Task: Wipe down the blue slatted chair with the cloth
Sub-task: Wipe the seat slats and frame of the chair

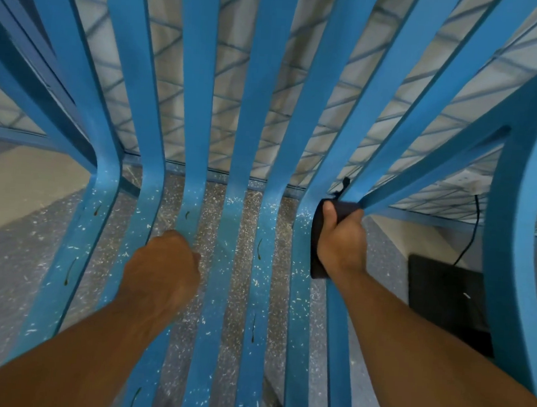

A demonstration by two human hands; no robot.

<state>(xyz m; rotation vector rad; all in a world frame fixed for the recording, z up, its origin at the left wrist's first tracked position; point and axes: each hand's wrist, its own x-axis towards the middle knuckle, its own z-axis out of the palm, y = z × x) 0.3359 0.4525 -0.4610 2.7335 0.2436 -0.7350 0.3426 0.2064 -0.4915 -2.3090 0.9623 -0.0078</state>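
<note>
The blue slatted chair point(260, 113) fills the view, its back slats rising away and its seat slats running toward me, speckled with white flecks and a few dark marks. My right hand point(341, 237) grips a dark cloth point(317, 238) against a slat on the right, at the bend where seat meets back. A corner of the cloth pokes up between two slats. My left hand point(164, 266) is curled round a seat slat left of centre, fingers hidden below it.
Speckled grey floor point(215, 218) shows between the slats. A tiled wall stands behind the chair back. The chair's curved armrest point(511, 252) rises at the right, with a black box point(445, 298) and a cable on the floor beneath it.
</note>
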